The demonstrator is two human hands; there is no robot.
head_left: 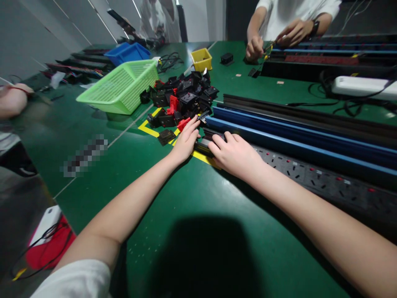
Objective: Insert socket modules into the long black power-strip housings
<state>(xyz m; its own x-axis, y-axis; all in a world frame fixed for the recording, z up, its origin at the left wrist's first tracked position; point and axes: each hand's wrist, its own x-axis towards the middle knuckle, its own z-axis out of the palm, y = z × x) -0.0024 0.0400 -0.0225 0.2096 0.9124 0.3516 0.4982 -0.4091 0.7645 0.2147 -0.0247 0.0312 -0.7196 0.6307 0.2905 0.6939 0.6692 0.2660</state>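
Note:
A long black power strip (302, 171) with rows of socket slots and small red switches lies on the green table, running to the right edge. My right hand (237, 157) is closed over its near end, fingertips bent onto the top. My left hand (185, 142) rests at the tip of that end, its fingers stretched out and touching it. Just beyond the left fingertips sits a small black part with a metal contact (203, 117). A heap of black plug parts (189, 93), with a few red pieces (173, 104) among them, lies past my left hand.
Blue-edged long rails (297, 142) lie beside the power strip. A green basket (124, 89), blue bin (127, 54) and yellow box (201, 60) stand farther back. Yellow tape (149, 129) marks the table (173, 211). Across it, a co-worker's hands (293, 33) handle a small part.

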